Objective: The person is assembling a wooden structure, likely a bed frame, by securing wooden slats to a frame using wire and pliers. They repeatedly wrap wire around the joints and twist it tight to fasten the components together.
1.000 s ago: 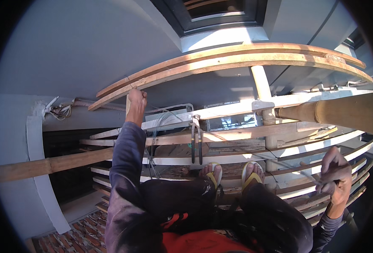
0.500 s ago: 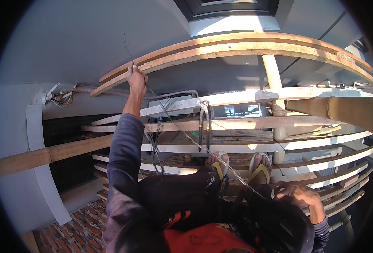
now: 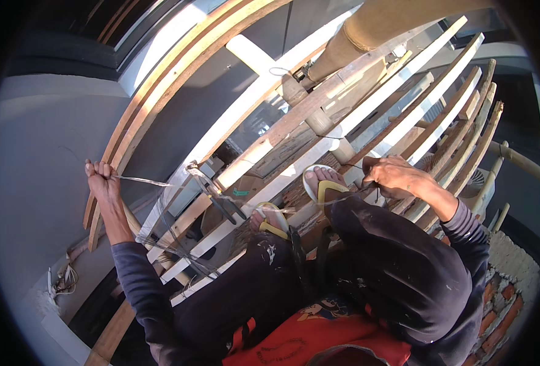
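My left hand point(image 3: 103, 175) is closed in a fist around thin metal wire point(image 3: 145, 180), beside the doubled wooden beams at the left. A loose end of wire curls past the fist against the grey wall. The strand stretches across my shins, partly blurred, toward my right hand point(image 3: 393, 176). That hand is closed on the wire near my right foot, over the slats. Between my hands, a pair of pincers point(image 3: 216, 194) with dark and yellow handles hangs on a pale wooden beam. A bundle of loose wires point(image 3: 181, 251) drapes over the beams near my left forearm.
My feet in yellow-strapped flip-flops point(image 3: 269, 219) rest on spaced wooden slats point(image 3: 398, 131) with gaps between them. A thick bamboo pole point(image 3: 358, 33) crosses at the top. Doubled beams point(image 3: 154, 79) run along the left. Brickwork point(image 3: 500, 314) shows at lower right.
The view has turned, so the beams now slant. My left hand has come lower with the wire; my right hand has moved forward from beside my knee to near my right foot.
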